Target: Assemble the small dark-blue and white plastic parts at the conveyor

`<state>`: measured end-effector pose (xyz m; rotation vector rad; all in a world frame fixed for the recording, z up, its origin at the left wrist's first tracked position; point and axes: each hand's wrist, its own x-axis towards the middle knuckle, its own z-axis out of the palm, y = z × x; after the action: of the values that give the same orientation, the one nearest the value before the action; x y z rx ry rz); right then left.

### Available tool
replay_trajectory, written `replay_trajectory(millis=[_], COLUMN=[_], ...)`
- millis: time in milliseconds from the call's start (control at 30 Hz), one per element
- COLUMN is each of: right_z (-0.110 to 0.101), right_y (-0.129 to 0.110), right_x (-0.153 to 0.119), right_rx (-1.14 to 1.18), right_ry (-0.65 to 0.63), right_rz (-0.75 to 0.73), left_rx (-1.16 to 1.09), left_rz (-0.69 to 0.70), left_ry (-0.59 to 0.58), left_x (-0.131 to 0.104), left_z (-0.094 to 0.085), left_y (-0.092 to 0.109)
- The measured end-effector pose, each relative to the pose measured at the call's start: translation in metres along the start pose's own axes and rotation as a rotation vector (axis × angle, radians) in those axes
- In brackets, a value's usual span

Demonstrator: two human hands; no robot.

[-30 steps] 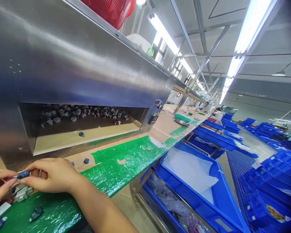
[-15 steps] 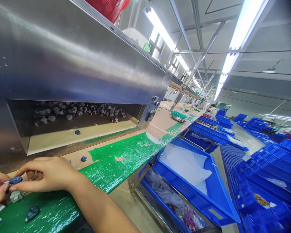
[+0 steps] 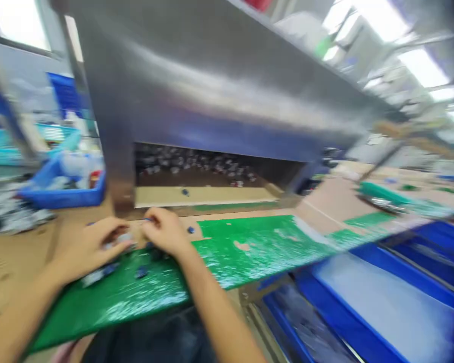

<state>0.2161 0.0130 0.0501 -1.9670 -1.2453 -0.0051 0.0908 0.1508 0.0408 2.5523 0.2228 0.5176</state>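
Observation:
Motion blur softens the picture. My left hand (image 3: 98,247) rests over the green-covered bench edge (image 3: 136,297), its fingers and thumb curled round a small grey-white piece (image 3: 124,238). To its right, my right hand (image 3: 168,233) has bent fingers, with a bit of a small dark blue piece (image 3: 148,219) showing at the fingertips. A gap separates the two hands. Below them lie a dark blue piece (image 3: 141,272) and, under my left hand, a white and blue piece (image 3: 94,277). Another blue lump (image 3: 190,230) sits right of my right hand.
A metal hood (image 3: 227,101) stands behind the bench, with many small white-and-dark pieces (image 3: 196,160) in its opening. On the left are a blue bin (image 3: 68,196) and a grey-white pile (image 3: 15,212). Blue trays (image 3: 348,312) stand below right; a green stack (image 3: 382,195) is farther along.
My view has swung left, bringing the bin and pile into sight. My hands, earlier together at one blue piece, have drawn apart.

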Motion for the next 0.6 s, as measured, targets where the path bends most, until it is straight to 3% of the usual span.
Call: replay_trajectory(millis=[100, 200, 400, 600], right_z=[0.001, 0.005, 0.004, 0.004], right_y=[0.002, 0.004, -0.002, -0.002], right_x=[0.009, 0.016, 0.013, 0.013], right_rx=[0.118, 0.19, 0.121, 0.09], right_ry=[-0.018, -0.055, -0.107, -0.127], right_rz=[-0.049, -0.087, -0.076, -0.095], left_rx=[0.08, 0.033, -0.083, -0.13], left_rz=[0.039, 0.096, 0.137, 0.082], left_ry=[-0.118, -0.117, -0.149, -0.166], left_x=[0.002, 0.01, 0.009, 0.008], left_z=[-0.005, -0.006, -0.007, -0.009], left_y=[-0.002, -0.011, -0.017, -0.013])
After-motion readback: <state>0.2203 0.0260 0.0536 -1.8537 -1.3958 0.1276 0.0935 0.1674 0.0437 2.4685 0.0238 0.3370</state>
